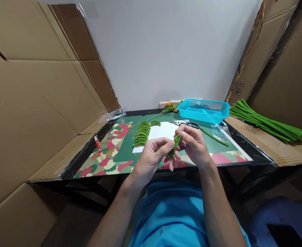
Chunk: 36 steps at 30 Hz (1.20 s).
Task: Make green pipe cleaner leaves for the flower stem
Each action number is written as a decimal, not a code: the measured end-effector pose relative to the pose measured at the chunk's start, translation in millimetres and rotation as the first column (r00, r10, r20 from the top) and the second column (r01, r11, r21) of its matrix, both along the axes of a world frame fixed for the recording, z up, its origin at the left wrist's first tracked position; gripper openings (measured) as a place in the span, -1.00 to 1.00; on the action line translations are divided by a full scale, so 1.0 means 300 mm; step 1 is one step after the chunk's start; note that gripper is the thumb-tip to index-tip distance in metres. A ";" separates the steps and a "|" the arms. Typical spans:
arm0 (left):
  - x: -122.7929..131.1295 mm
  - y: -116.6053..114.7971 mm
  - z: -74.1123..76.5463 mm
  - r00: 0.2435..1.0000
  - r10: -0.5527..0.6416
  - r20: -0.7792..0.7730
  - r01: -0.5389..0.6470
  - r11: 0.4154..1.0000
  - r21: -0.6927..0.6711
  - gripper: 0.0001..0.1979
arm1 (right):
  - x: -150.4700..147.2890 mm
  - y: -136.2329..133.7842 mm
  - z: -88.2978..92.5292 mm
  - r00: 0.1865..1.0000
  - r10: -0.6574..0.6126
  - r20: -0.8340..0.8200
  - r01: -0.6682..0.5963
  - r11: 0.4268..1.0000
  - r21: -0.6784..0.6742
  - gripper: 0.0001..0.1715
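Observation:
Over the table's front edge, my left hand [158,151] and my right hand [193,143] meet around a green fuzzy leaf shape [176,145], seemingly bent from pipe cleaner. The left thumb and fingers pinch its lower part, while the right fingertips grip its upper end. Behind the left hand lies a column of similar green pipe-cleaner leaves [142,133] on white paper [163,131], with another leaf [155,122] just right of its top. Scissors [192,125] with dark handles lie beyond the right hand. Right of them is a loose green pipe cleaner [214,137].
A blue plastic basket [203,118] stands at the back right, beside orange flowers [170,106] on a green stem. A bundle of green pipe cleaners [266,121] rests on cardboard at right. A red-wrapped chopstick packet [98,147] lies left. Cardboard walls [37,85] flank the table.

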<state>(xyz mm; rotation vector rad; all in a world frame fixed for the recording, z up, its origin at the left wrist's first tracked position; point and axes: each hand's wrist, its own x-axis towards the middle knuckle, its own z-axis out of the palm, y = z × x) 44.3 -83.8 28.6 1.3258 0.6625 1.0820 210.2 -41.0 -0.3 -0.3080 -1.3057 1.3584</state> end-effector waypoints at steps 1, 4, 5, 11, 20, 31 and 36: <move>-0.005 -0.002 -0.011 1.000 0.015 -0.014 -0.015 1.000 0.014 -0.72 | 0.003 0.002 0.002 0.999 -0.016 -0.032 0.016 1.000 -0.010 -0.61; -0.014 -0.010 -0.040 0.997 0.056 -0.045 -0.055 0.998 0.034 -0.77 | 0.013 0.010 0.005 0.996 -0.072 -0.049 0.071 0.997 -0.023 -0.59; -0.014 -0.012 -0.045 0.997 0.063 -0.047 -0.061 0.997 0.035 -0.77 | 0.016 0.013 0.004 0.996 -0.089 -0.025 0.088 0.996 -0.016 -0.59; -0.005 0.005 -0.048 0.995 0.102 0.000 -0.102 0.995 -0.021 -0.77 | 0.024 0.020 -0.002 0.938 -0.292 0.187 0.251 0.944 0.216 -0.79; -0.015 0.055 -0.101 0.986 0.164 -0.037 -0.167 0.983 -0.075 -0.68 | 0.018 0.064 -0.037 0.754 -0.620 0.219 0.377 0.680 0.629 -0.72; -0.007 0.058 -0.124 0.950 0.243 -0.197 -0.234 0.970 0.067 -0.59 | 0.055 0.056 -0.058 0.769 -0.472 0.432 0.280 0.855 0.437 -0.69; 0.002 0.071 -0.134 0.968 0.224 -0.115 -0.224 0.974 0.019 -0.55 | 0.046 0.048 -0.040 0.749 -0.564 0.347 0.323 0.769 0.552 -0.52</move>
